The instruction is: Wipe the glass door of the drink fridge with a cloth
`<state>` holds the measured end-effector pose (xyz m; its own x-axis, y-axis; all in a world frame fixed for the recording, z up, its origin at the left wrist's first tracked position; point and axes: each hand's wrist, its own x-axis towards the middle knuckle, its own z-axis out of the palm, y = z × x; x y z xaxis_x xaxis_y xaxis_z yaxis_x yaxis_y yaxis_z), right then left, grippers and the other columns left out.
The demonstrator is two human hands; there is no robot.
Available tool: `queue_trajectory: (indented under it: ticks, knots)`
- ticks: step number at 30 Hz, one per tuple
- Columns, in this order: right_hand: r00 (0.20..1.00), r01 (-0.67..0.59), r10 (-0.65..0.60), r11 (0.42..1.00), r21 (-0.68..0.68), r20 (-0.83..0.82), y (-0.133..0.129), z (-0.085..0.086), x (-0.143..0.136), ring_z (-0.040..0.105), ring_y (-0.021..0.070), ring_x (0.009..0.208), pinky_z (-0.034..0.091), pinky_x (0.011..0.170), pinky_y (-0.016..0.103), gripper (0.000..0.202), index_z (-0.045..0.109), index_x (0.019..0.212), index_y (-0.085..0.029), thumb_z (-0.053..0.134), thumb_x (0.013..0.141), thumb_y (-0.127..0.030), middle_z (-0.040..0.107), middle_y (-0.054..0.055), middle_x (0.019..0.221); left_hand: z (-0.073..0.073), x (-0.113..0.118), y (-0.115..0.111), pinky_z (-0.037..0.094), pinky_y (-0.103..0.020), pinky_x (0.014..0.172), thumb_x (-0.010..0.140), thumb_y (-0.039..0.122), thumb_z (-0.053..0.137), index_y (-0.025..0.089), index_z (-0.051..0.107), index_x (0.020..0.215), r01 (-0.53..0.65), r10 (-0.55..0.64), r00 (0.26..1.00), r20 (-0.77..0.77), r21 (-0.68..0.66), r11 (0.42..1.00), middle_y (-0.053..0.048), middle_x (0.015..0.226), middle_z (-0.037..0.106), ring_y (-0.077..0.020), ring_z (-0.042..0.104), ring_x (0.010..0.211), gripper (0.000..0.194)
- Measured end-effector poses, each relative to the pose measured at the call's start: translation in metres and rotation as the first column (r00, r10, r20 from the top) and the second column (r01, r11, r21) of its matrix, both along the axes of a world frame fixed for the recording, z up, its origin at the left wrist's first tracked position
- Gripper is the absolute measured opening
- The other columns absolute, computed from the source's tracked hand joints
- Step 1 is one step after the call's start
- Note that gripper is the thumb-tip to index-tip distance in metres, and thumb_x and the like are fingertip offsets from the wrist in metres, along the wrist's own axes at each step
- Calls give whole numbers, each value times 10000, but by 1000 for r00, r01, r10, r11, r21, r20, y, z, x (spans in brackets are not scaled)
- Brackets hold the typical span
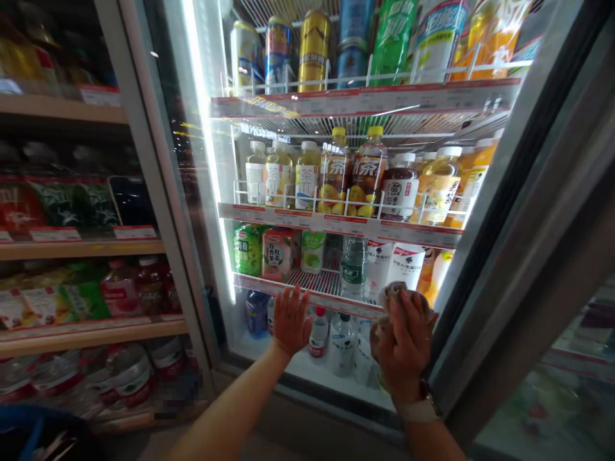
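My left hand (292, 319) lies flat with fingers stretched out, apparently against the glass door (307, 358) of a lit drinks fridge, in front of the lower shelves. It holds nothing. A crumpled brownish cloth (394, 298) is bunched in my right hand (408, 339), which presses it to the glass near the door's right side. A watch (426, 398) circles my right wrist. Behind the glass near my right hand stand white-labelled bottles (406, 261) and a clear water bottle (354, 266). Red-capped and dark-capped bottles (318, 333) stand low behind my left hand.
Wire-railed fridge shelves (336, 224) hold tea bottles, juices and cans (314, 48). To the left, an open shelf unit (81, 248) carries packaged drinks, with wrapped bottle packs (129, 371) at the bottom. A dark door frame (519, 192) runs down the right.
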<state>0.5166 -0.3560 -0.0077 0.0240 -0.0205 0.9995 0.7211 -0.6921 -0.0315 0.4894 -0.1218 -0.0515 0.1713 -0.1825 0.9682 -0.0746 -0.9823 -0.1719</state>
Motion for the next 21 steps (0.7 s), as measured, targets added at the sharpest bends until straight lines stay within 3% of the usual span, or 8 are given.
queue_trajectory:
  ticks: [3, 7, 14, 18, 21]
  knots:
    - [1000, -5, 5, 1000, 5, -17, 2, -2, -2, 426, 320, 1371, 304, 1139, 612, 571, 421, 1465, -253, 482, 923, -86, 473, 102, 1475, -2, 0, 0, 183, -474, 1210, 960, 288, 379, 155, 243, 1527, -1, 1, 1000, -18, -2, 1000, -108, 1591, 244, -276, 139, 1496, 598]
    - [996, -52, 39, 986, -161, -82, 18, -16, -12, 393, 262, 1396, 267, 1188, 513, 581, 444, 1450, -260, 494, 911, -48, 506, 82, 1450, -7, -1, -2, 191, -490, 1200, 968, 326, 362, 148, 283, 1515, -48, 47, 997, -63, -9, 999, -126, 1567, 317, -284, 164, 1494, 580]
    - [977, -214, 185, 887, -409, -108, 38, -37, -21, 449, 155, 1353, 257, 1199, 371, 616, 475, 1424, -257, 403, 897, 56, 619, 40, 1326, -11, -1, -5, 178, -494, 1199, 968, 349, 341, 146, 332, 1494, -79, 79, 995, -56, -8, 997, -133, 1534, 386, -284, 222, 1482, 564]
    - [989, -148, 142, 906, -397, -44, 30, -25, -14, 483, 196, 1331, 294, 1185, 412, 614, 448, 1445, -257, 494, 895, 10, 618, 48, 1329, -11, -1, -5, 194, -495, 1196, 967, 352, 324, 151, 320, 1500, -82, 82, 995, -53, -4, 997, -122, 1523, 408, -280, 224, 1482, 570]
    - [996, -60, 73, 970, -235, 48, 16, -3, -8, 493, 282, 1321, 362, 1140, 495, 605, 469, 1436, -244, 571, 874, -48, 574, 85, 1379, -11, -2, -5, 203, -493, 1195, 966, 356, 317, 152, 329, 1497, -82, 82, 996, -46, -2, 997, -117, 1524, 409, -280, 220, 1483, 569]
